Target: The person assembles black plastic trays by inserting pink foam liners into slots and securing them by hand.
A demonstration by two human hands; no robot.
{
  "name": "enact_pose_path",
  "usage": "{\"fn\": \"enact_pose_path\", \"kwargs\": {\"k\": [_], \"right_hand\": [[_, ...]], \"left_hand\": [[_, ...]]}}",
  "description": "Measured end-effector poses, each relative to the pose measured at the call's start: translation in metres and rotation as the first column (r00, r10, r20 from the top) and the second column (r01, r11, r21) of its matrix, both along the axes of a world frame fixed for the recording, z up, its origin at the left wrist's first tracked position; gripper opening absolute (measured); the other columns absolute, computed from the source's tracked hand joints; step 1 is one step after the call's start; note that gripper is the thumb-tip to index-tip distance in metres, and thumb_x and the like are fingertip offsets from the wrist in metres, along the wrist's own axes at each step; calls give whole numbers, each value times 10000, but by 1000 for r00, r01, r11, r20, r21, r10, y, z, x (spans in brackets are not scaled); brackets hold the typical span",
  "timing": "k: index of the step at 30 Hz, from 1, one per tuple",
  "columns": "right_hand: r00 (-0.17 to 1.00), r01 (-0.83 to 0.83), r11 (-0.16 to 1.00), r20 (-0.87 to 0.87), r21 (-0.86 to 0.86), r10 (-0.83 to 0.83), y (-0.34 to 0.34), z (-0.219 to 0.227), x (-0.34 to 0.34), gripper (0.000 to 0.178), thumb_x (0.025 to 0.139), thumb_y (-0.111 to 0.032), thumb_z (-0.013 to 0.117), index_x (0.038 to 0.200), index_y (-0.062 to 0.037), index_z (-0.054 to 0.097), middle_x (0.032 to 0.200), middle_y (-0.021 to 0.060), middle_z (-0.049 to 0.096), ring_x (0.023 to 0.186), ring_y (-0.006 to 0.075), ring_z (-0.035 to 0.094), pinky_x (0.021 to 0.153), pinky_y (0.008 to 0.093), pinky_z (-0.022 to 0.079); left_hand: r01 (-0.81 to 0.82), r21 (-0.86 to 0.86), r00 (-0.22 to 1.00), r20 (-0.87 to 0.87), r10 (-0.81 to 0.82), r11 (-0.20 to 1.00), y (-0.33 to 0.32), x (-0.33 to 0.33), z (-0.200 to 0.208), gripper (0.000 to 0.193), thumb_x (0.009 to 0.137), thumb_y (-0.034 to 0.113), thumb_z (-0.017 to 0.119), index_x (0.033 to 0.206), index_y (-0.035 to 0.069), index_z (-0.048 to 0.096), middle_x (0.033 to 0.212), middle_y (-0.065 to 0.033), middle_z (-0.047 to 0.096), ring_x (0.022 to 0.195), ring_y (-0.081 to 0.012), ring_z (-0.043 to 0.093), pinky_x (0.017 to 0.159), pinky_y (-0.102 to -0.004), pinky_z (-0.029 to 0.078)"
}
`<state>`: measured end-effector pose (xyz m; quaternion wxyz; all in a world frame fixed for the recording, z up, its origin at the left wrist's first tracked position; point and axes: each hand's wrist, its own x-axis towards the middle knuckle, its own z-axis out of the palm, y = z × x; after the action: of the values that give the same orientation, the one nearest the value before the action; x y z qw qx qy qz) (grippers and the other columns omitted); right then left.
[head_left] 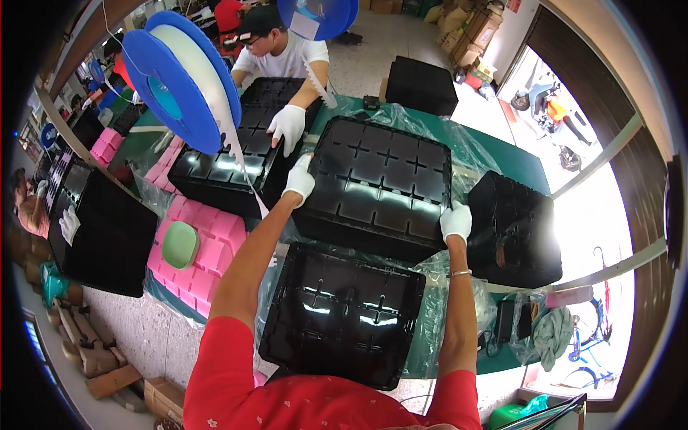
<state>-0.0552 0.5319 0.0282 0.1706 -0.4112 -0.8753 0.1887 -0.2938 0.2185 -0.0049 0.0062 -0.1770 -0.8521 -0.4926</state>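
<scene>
Both my hands wear white gloves and reach forward to a tall stack of black plastic trays (380, 172) with compartments. My left hand (299, 180) grips the stack's left edge, its fingers partly hidden. At the right front corner, my right hand (457, 221) is closed on the rim. Nearer to me lies another black tray (342, 315), tilted toward my body. Just left of my left hand, a co-worker's gloved hand (288, 129) rests by another stack of black trays (222, 161).
A blue reel (172, 79) of white strip hangs at upper left. Pink trays (208, 247) with a green dish (180, 244) lie on the left. More black stacks stand at right (512, 229) and far back (421, 84). Clear plastic sheeting (430, 315) covers parts of the green table.
</scene>
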Motion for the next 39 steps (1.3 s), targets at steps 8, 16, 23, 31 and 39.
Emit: {"fn": "enact_pose_path", "kwargs": {"k": [8, 16, 23, 31, 39], "right_hand": [[994, -53, 981, 105, 189, 34, -2, -4, -22, 264, 911, -225, 511, 1049, -91, 693, 1018, 216, 646, 981, 404, 631, 848, 475, 509], [1000, 0, 993, 18, 118, -2, 16, -18, -29, 332, 889, -250, 536, 1158, -147, 702, 1072, 186, 685, 1013, 367, 651, 883, 429, 517], [999, -18, 994, -35, 103, 21, 16, -22, -18, 343, 884, -261, 545, 1159, -120, 692, 1059, 197, 682, 1006, 368, 653, 882, 414, 510], [992, -68, 997, -110, -30, 64, 46, -31, -7, 357, 861, -260, 591, 1155, -84, 692, 1125, 174, 678, 1084, 313, 647, 948, 351, 488], [986, -122, 991, -120, -48, 115, 38, -26, -9, 343, 821, -254, 652, 1098, -62, 711, 1054, 180, 695, 1009, 299, 676, 890, 327, 516]], "left_hand": [[-101, -123, 989, -118, 86, 987, 4, -23, -12, 469, 829, -36, 450, 1240, 87, 639, 1209, -206, 632, 1160, -337, 596, 987, -367, 466], [-12, -177, 990, -139, -13, 984, -1, -24, -9, 509, 855, 5, 421, 1313, 147, 591, 1217, -207, 624, 1152, -371, 584, 974, -369, 463], [15, -77, 994, 111, -6, 997, -7, -14, -7, 484, 906, 65, 420, 1348, 195, 569, 1210, -220, 621, 1125, -368, 599, 940, -365, 466], [78, -25, 994, 85, -76, 997, 1, -21, -22, 495, 912, 95, 421, 1370, 229, 551, 1213, -209, 631, 1077, -348, 629, 899, -393, 470], [132, -47, 988, 92, -127, 990, -10, -23, -16, 475, 945, 100, 420, 1395, 213, 520, 1059, -210, 669, 891, -338, 648, 806, -362, 475]]}}
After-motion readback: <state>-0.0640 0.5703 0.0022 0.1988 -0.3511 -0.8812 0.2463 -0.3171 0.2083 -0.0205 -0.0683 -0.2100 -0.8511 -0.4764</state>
